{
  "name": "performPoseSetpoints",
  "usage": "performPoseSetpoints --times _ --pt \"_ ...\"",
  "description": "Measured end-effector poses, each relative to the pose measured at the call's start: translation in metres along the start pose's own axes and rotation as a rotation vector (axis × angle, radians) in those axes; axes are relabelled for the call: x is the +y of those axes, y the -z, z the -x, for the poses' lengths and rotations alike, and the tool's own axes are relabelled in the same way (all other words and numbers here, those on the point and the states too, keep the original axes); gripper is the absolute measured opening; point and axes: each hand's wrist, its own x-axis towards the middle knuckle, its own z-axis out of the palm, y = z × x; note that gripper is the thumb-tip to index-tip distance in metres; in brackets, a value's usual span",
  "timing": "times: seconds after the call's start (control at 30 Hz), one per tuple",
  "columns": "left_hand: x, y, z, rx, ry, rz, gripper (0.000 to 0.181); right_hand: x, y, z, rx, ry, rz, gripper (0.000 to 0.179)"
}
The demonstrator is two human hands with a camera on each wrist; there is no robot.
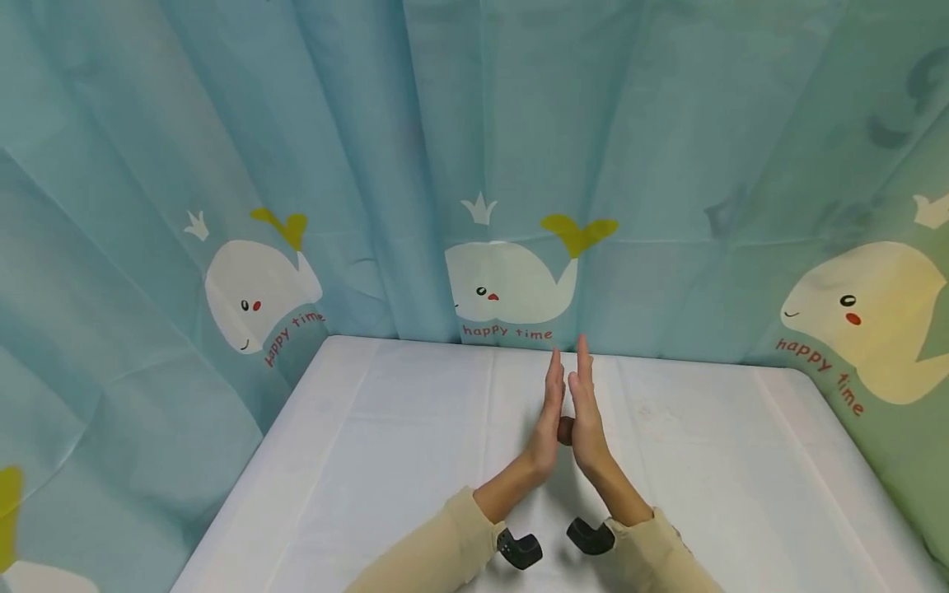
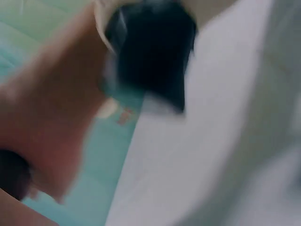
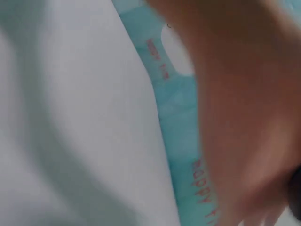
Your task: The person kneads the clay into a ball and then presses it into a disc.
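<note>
Between my two palms is a small dark brown, round-looking lump, its kind not clear from the frames. My left hand presses it from one side and my right hand from the other. Both hands stand upright above the table with fingers straight, pointing away from me. In the left wrist view the dark lump shows at the left edge beside the blurred palm. Only a sliver of the lump appears at the right edge of the right wrist view.
A white-covered table lies under the hands. Behind it and at its sides hangs a blue-green curtain printed with whales. Black wrist cameras, including the left one, stick out from the beige sleeves.
</note>
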Motion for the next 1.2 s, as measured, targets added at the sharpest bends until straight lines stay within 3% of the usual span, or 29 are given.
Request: performPoseSetpoints --times 0.23,0.63,0.8,1.03,1.2 --pt "0.008 -0.003 0.002 0.032 0.021 0.025 0.061 0.009 0.003 -0.001 -0.019 -0.071 -0.089 0.057" --pt "0.003 -0.002 -0.002 0.063 0.01 0.021 0.059 0.008 -0.003 0.003 0.031 -0.099 -0.093 0.056" --pt "0.001 0.0 -0.002 0.022 0.018 -0.011 0.059 0.008 0.001 0.007 0.068 -0.134 -0.119 0.058" --pt "0.0 0.005 -0.002 -0.053 0.022 -0.023 0.061 0.007 0.009 0.007 0.057 -0.173 -0.213 0.059" --pt "-0.001 0.007 -0.003 -0.059 0.029 -0.043 0.061 0.005 0.011 0.006 0.06 -0.177 -0.224 0.06"
